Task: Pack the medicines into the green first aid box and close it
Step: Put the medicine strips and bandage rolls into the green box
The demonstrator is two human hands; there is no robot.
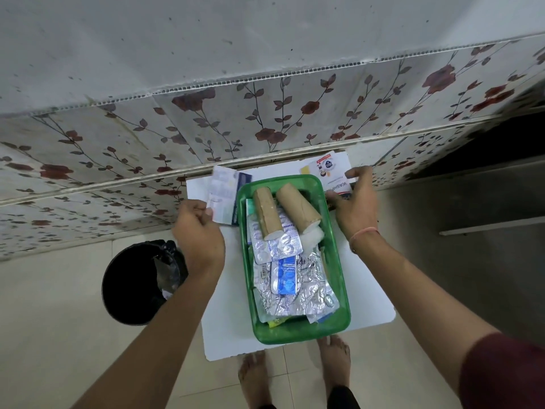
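The green first aid box (339, 261) stands open in the middle of a small white table (368, 290). It holds two brown bandage rolls (298, 206), white gauze and several foil pill strips (295, 287). My left hand (197, 231) is left of the box and pinches a white and blue medicine packet (224, 193) by its near edge. My right hand (355, 202) is at the box's far right corner, fingers closed around a white printed sachet (327, 169) lying on the table. No lid is in view.
A black bin (138, 284) with a dark liner stands on the tiled floor left of the table. A flower-patterned wall (265, 119) runs right behind the table. My bare feet (295, 376) are under its near edge. A grey ledge (486, 225) lies to the right.
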